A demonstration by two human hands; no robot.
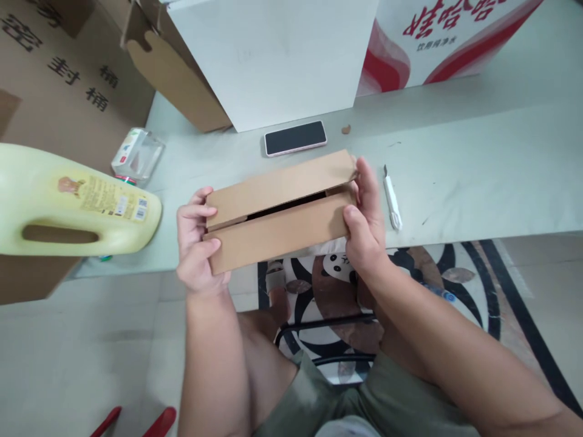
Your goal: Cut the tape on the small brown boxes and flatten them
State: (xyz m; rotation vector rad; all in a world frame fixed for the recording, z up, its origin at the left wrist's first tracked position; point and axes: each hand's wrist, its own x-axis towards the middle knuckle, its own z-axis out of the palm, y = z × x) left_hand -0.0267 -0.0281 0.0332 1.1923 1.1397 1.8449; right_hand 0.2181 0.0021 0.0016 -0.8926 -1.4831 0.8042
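Soft, cool, fairly even light, direction hard to tell. Table (483,158) pale, dim shadow band along base of red-and-white box (437,60) near far edge. Carton (277,240) evenly lit outside — near-black inside. Floor (122,346) past near edge greyer, with hazy shadows. Wide-angle stretch toward view's sides — jug (77,197) elongated. Small print on its label (112,197) too soft to read.

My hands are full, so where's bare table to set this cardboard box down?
Right of the utility knife, between the water carton and the near edge of the table, bar a few specks. Crowded: left, by yellow jug and clear bottle; centre, by smartphone and white box.
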